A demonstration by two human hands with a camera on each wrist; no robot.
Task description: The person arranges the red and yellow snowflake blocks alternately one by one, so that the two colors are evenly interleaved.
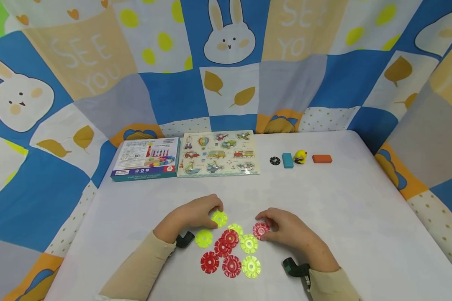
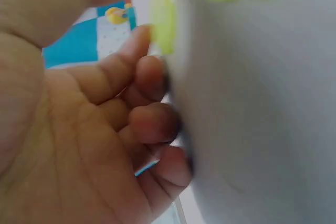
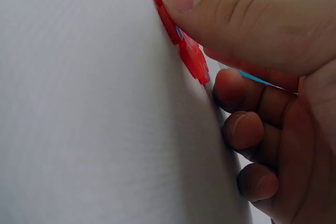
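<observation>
My left hand (image 1: 196, 211) pinches the edge of a yellow-green notched plastic disc (image 1: 219, 218) between thumb and forefinger, low over the white table. In the left wrist view that disc (image 2: 163, 22) appears edge-on, while the other fingers curl against the tabletop. On the right, my right hand (image 1: 291, 228) has a pinkish-red notched disc (image 1: 261, 230) between thumb and fingers. The right wrist view shows the red disc (image 3: 193, 60) close to the surface under the thumb. Between the hands lie several red discs (image 1: 209, 262) and several yellow-green discs (image 1: 251, 266), some overlapping.
Behind, a boxed set (image 1: 145, 159) lies beside a picture puzzle board (image 1: 218, 154). To their right sit a black round piece (image 1: 275, 161), a blue block (image 1: 288, 160), a yellow duck figure (image 1: 300, 156) and an orange block (image 1: 322, 159). Patterned cloth (image 1: 229, 92) hangs around the table.
</observation>
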